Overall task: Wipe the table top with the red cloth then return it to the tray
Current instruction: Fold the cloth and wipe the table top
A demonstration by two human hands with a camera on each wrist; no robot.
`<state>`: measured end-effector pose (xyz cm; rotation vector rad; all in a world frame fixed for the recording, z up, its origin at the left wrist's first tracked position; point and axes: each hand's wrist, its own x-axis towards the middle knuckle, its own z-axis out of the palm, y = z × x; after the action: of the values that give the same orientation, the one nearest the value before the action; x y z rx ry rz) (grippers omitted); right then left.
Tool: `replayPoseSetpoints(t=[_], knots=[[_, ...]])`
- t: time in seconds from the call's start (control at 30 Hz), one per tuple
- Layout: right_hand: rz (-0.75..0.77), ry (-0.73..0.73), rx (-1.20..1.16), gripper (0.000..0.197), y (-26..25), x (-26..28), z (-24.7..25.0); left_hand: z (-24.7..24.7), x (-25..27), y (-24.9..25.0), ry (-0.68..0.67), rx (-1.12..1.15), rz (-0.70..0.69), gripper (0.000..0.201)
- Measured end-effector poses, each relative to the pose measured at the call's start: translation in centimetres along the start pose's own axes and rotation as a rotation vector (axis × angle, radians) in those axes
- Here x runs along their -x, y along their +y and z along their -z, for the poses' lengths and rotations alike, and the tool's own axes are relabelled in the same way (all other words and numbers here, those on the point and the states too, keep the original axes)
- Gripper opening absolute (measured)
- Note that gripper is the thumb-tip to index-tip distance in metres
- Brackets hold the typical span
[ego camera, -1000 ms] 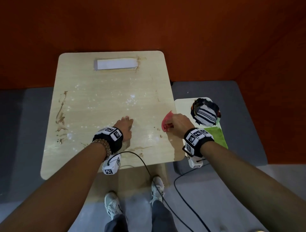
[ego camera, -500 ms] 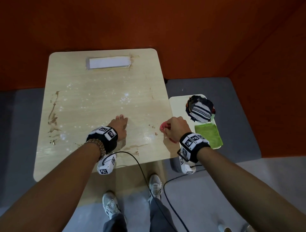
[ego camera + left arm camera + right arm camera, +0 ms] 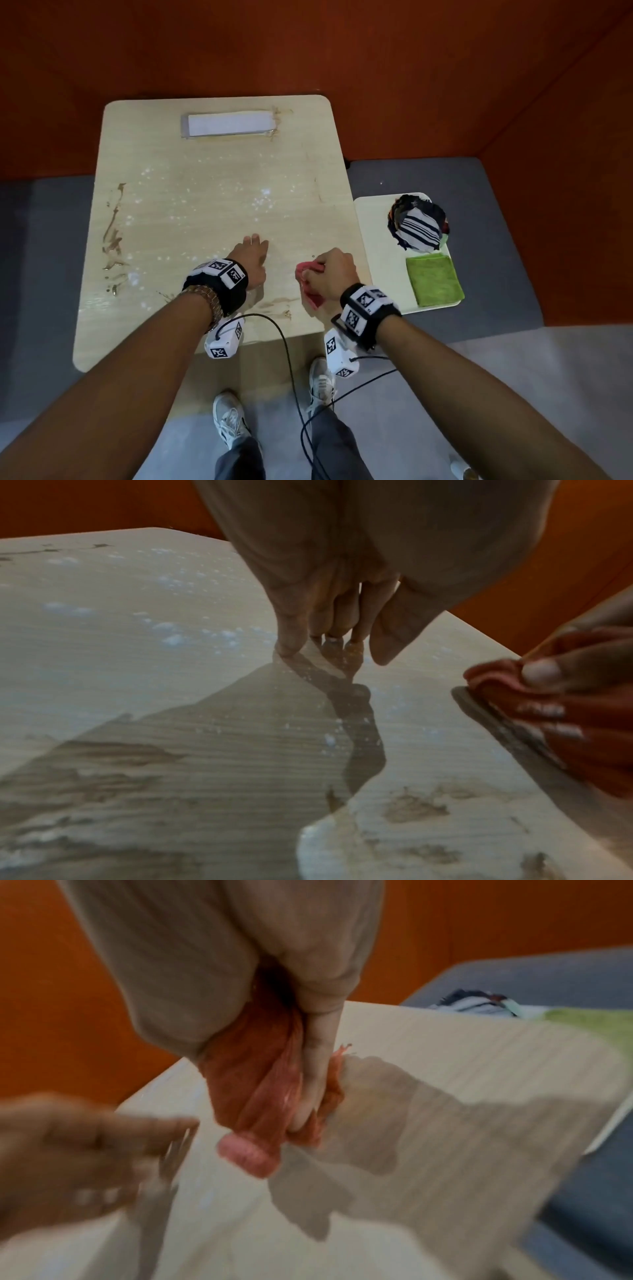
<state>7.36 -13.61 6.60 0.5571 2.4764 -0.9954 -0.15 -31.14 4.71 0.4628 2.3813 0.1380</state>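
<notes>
Over the last second the right hand (image 3: 330, 274) had carried the red cloth (image 3: 308, 282) in from the desk's right edge, bunching it tighter, so that it now sat just beside the left hand (image 3: 251, 262), low over the desk (image 3: 205, 192). To me that looked like wiping about to begin, as the brown smears (image 3: 114, 236) and pale specks lay untouched and the tray (image 3: 373, 240) waited with its green cloth (image 3: 434, 280) and striped bundle (image 3: 418, 230). The right hand's fingers were curled round the cloth; the left lay almost flat, fingertips (image 3: 286, 649) on the wood, holding nothing. The right wrist view was smeared by motion, and I couldn't tell whether the cloth was touching the surface.
</notes>
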Motion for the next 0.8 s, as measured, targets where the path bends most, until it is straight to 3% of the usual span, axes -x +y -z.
replayPoseSetpoints(t=[0.13, 0.27, 0.37, 0.43, 0.63, 0.73, 0.8], knots=[[-0.018, 0.02, -0.233, 0.008, -0.2, -1.7, 3.6, 0.6, 0.3, 0.0, -0.008, -0.018, 0.01, 0.053], [-0.006, 0.154, 0.029, 0.009, 1.1, -4.7, 6.5, 0.5, 0.4, 0.4, -0.017, -0.009, 0.015, 0.049], [-0.02, 0.08, 0.284, 0.012, 1.4, -4.1, 6.2, 0.5, 0.4, 0.4, -0.025, -0.025, 0.017, 0.052], [0.056, 0.035, 0.351, 0.013, 1.1, -2.6, 5.4, 0.4, 0.3, 0.6, -0.023, -0.032, 0.018, 0.056], [0.159, -0.13, 0.317, 0.014, 0.8, -0.9, 1.7, 0.2, 0.5, 1.1, -0.028, -0.001, 0.03, 0.063], [0.206, -0.157, 0.356, 0.027, 0.7, -1.4, 2.2, 0.5, 0.7, 0.9, -0.025, 0.01, 0.027, 0.065], [0.25, -0.135, 0.323, 0.013, 0.8, -2.2, 3.5, 0.6, 0.8, 0.7, -0.023, 0.021, 0.021, 0.064]])
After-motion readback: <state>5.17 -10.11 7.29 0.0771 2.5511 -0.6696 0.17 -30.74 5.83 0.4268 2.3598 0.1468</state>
